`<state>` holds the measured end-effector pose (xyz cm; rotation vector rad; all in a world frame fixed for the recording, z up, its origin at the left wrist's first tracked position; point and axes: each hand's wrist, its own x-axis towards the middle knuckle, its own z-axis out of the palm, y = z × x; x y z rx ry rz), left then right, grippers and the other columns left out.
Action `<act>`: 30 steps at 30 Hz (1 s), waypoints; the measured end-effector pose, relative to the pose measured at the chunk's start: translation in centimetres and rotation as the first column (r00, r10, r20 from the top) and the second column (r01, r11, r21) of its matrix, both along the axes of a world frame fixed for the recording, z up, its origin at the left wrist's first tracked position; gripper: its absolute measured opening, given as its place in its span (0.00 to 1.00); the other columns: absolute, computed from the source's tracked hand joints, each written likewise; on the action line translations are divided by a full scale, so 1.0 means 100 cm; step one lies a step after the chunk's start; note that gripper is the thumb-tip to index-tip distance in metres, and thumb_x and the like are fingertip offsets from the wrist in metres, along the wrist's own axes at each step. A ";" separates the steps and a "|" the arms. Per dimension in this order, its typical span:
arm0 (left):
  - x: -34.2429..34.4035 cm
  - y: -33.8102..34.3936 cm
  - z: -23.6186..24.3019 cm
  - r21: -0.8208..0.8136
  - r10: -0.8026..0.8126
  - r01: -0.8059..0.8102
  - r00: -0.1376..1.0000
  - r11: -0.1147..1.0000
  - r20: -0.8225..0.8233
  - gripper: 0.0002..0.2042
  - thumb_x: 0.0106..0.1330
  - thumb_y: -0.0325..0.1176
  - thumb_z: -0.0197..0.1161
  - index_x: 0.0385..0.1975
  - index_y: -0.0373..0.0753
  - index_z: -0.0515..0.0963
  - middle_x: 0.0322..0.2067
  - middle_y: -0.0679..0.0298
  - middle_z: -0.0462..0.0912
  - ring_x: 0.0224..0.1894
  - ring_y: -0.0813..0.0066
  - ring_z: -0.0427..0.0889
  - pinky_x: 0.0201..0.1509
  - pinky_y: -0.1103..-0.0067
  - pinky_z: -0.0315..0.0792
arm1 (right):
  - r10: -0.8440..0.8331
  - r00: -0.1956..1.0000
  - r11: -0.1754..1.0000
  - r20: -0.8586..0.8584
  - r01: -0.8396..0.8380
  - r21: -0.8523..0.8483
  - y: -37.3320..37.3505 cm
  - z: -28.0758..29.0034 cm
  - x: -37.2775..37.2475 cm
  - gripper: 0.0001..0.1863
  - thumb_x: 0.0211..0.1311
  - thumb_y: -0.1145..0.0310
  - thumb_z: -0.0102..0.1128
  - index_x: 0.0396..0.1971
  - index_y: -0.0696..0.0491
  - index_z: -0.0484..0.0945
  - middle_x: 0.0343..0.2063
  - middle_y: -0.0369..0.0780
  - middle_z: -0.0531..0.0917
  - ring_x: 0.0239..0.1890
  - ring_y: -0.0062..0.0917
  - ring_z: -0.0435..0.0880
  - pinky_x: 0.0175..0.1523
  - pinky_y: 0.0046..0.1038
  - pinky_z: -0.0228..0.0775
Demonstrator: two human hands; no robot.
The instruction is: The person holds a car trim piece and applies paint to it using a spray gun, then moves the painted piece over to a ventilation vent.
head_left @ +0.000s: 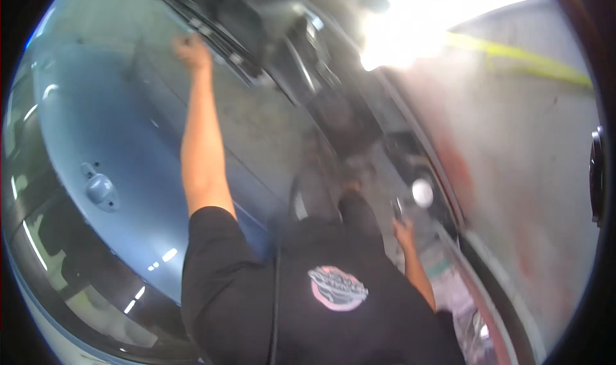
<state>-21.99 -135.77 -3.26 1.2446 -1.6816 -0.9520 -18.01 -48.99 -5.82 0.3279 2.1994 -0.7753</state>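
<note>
My left arm reaches far forward along the side of a blue car [138,147]. At its end my left hand [193,52] is closed with curled fingers, close to a long dark trim-like part [215,41]. Something small and dark shows at its fingertips, too blurred to name. On the right, lower down, my right hand [404,231] is closed round a slim metallic tool [397,208], which points away from me. A round white thing [422,192] lies just beyond that tool.
The car's door handle [101,190] and dark side windows [70,256] are at my left. Ahead are blurred dark parts [308,57]. A glaring light [410,31] and a pale wall [526,153] with a yellow strip [520,54] fill the right; plastic-looking wrapping [459,294] lies below.
</note>
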 end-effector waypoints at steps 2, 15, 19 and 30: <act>0.021 0.070 -0.012 0.062 0.172 -0.164 0.971 0.985 -0.166 0.20 0.66 0.27 0.57 0.56 0.27 0.65 0.42 0.50 0.75 0.31 0.67 0.80 0.32 0.73 0.77 | 0.003 0.997 0.987 0.079 0.009 -0.160 -0.026 0.023 -0.014 0.12 0.66 0.62 0.67 0.37 0.55 0.79 0.18 0.28 0.72 0.18 0.15 0.68 0.24 0.24 0.60; 0.019 0.460 -0.352 0.535 -0.619 0.363 0.652 0.762 0.438 0.26 0.62 0.32 0.67 0.60 0.35 0.69 0.53 0.45 0.77 0.55 0.46 0.79 0.57 0.61 0.75 | -0.041 0.973 0.999 0.226 0.045 -0.015 -0.017 0.001 0.004 0.22 0.66 0.66 0.66 0.57 0.60 0.80 0.37 0.38 0.85 0.39 0.23 0.82 0.47 0.25 0.74; -0.036 0.451 -0.411 0.477 -0.633 0.419 0.462 0.773 0.621 0.25 0.62 0.35 0.68 0.57 0.34 0.70 0.53 0.43 0.76 0.56 0.39 0.76 0.57 0.55 0.73 | -0.064 0.970 0.998 0.233 0.062 0.013 0.013 -0.013 0.024 0.25 0.67 0.67 0.66 0.60 0.61 0.77 0.48 0.45 0.86 0.51 0.28 0.83 0.60 0.29 0.71; -0.089 0.539 -0.550 0.978 -0.285 -0.023 0.955 0.205 0.082 0.18 0.70 0.43 0.66 0.44 0.30 0.78 0.25 0.60 0.79 0.24 0.71 0.77 0.22 0.72 0.72 | -0.054 0.980 0.998 0.193 0.050 0.024 0.009 -0.015 0.030 0.23 0.63 0.69 0.68 0.56 0.62 0.80 0.51 0.49 0.86 0.55 0.33 0.84 0.62 0.32 0.72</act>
